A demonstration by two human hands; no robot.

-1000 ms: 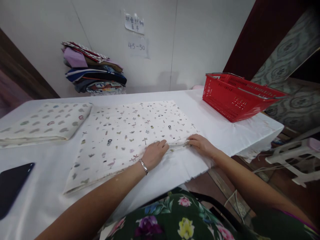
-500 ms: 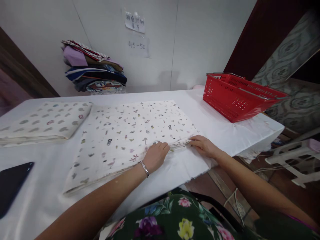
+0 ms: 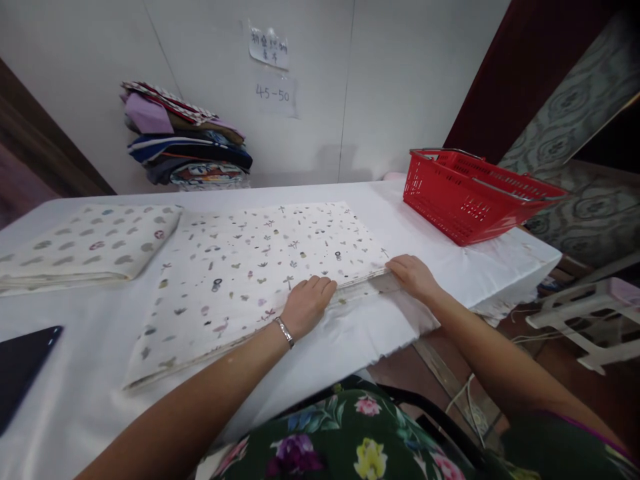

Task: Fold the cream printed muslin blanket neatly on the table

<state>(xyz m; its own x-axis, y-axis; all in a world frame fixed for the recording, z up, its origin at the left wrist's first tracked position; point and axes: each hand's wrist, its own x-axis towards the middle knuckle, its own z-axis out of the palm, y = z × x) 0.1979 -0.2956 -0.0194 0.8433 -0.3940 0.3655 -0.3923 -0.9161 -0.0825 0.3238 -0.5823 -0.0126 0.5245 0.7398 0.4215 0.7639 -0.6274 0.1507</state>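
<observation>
A white cloth (image 3: 280, 260) printed with small plants and animals lies folded in layers on the white-covered table. My left hand (image 3: 309, 303), with a bracelet at the wrist, has its fingers curled over the near edge of the cloth around the middle. At the near right corner, my right hand (image 3: 413, 275) pinches the layered edge between its fingers and thumb. Below that edge, between the hands, a thin lower layer of the same cloth shows.
Another folded cloth (image 3: 100, 240) with grey spots lies at the left. Near it is a dark flat device (image 3: 25, 367). A pile of fabrics (image 3: 190, 143) stands at the back, a red basket (image 3: 475, 197) at the right. A white stool (image 3: 590, 313) stands beyond the table.
My right hand has shifted a little up and right along the edge to the cloth's corner. My left hand stays on the near edge, slightly higher.
</observation>
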